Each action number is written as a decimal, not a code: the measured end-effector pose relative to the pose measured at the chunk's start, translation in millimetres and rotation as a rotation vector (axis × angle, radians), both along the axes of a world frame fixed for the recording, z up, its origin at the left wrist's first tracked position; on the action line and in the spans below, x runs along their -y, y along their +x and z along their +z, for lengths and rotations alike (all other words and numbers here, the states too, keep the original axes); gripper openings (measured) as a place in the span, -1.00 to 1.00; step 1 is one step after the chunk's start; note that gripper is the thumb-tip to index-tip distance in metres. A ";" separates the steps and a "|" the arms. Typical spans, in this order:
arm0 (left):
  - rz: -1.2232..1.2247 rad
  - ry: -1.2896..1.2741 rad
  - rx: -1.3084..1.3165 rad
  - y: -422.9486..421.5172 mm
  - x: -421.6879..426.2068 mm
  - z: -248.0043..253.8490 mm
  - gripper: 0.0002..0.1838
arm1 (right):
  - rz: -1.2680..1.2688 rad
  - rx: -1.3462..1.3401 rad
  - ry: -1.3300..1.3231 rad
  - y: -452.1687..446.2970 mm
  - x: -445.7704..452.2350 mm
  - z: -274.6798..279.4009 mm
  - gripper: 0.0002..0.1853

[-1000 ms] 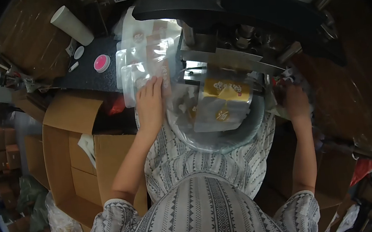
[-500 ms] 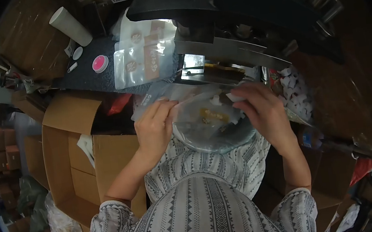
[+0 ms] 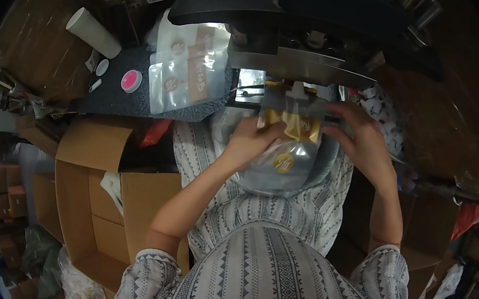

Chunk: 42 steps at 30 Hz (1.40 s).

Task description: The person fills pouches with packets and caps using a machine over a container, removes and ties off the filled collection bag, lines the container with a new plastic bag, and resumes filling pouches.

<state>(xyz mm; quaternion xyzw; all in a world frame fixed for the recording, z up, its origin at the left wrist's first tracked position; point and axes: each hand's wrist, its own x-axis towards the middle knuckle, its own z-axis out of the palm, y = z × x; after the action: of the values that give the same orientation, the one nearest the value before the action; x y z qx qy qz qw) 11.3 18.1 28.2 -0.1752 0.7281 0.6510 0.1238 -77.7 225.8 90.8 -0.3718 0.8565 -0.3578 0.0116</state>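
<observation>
My left hand grips the left side of a clear pouch with gold print, its thumb lying across the gold band. At the pouch's upper right edge is my right hand, thumb and fingers apart around the edge; its fingertips are partly blurred. A white spout stands at the pouch's top, under the metal plate of the machine. Beneath the pouch, a round basin lined with clear plastic rests on my lap. Flat clear pouches with brown print lie on the dark tabletop to the left.
On the dark table are a pink round tub and a white cup lying tilted. White spouts fill a bag at right. An open cardboard box stands at my left, another at lower right.
Both hands have come to the gold-printed pouch under the machine. The right hand left the white spouts, and the left hand moved right from the pouch stack. A spout now shows at the pouch's top.
</observation>
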 end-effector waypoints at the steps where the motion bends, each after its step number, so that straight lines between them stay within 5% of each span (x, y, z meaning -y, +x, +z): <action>1: 0.102 0.159 -0.007 -8.8 -2.3 -10.3 -0.73 | -0.002 -0.105 0.086 -2.0 -7.5 0.9 -0.68; 3: 0.231 0.383 -0.006 -16.5 -2.4 -12.8 -0.69 | -0.159 -0.138 0.229 -8.7 -20.5 -2.3 -0.73; 7: 0.205 0.331 -0.024 -12.1 6.7 -14.1 -0.69 | -0.364 -0.104 0.712 -44.2 -48.2 -42.6 -0.85; 9: 0.416 -0.432 -0.481 -8.6 36.6 -20.9 -0.59 | -0.333 -0.063 0.619 -46.3 -46.0 -32.1 -0.84; 11: 0.443 -1.390 -0.604 -2.9 74.0 -20.1 -0.49 | -0.307 -0.006 0.536 -40.6 -48.0 -29.1 -0.84; 12: 0.261 -1.346 -0.358 10.7 86.9 -39.1 -0.41 | -0.336 0.034 0.475 -39.9 -50.3 -28.9 -0.80; 15: 0.122 -1.344 -0.471 42.5 83.5 -34.2 -0.59 | -0.349 0.183 0.268 -30.5 -39.0 -3.5 -0.76; 17: 0.227 -1.248 -0.433 57.7 83.9 -27.5 -0.77 | -0.336 0.307 0.139 -14.2 -20.9 4.6 -0.77; 19: 0.404 -1.197 -0.432 69.3 74.2 -9.0 -0.90 | 0.019 0.271 -0.132 -4.1 2.5 5.9 -0.78; 25: 0.253 -1.060 -0.701 77.5 42.5 30.1 -0.90 | 0.399 -0.152 -0.123 17.5 56.1 6.7 -0.76; 29: 0.023 -0.700 -0.537 69.7 21.3 18.7 -0.87 | 0.444 0.166 -0.160 15.0 49.3 -1.5 -0.70; 34: 0.004 -0.330 -0.268 16.0 8.0 9.3 -0.82 | 0.025 0.147 -0.173 -1.2 23.5 -8.4 -0.62; 36: 0.138 0.106 -0.013 -8.8 7.1 21.3 -0.73 | -0.029 0.129 -0.120 -3.8 6.5 -6.6 -0.62; 39: 0.262 0.327 -0.105 -30.5 8.5 -13.7 -0.71 | -0.178 0.012 0.199 -24.9 -25.1 -22.2 -0.61; 40: 0.336 0.431 -0.029 -29.5 4.6 -10.4 -0.73 | -0.296 -0.232 0.295 -42.8 -34.4 -41.1 -0.61; 41: 0.334 0.431 -0.026 -27.7 8.5 -13.4 -0.73 | -0.412 -0.477 0.388 -51.2 -39.1 -56.0 -0.62; 42: 0.223 -0.021 -0.088 -23.2 18.6 -18.2 -0.73 | -0.414 -0.472 0.390 -49.3 -40.3 -64.5 -0.62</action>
<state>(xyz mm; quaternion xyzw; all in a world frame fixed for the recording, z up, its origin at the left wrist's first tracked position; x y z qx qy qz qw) -12.0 -0.5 10.0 -0.2275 0.7155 0.6603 0.0165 -127.0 266.1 26.3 -0.2538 0.9447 -0.0871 -0.1885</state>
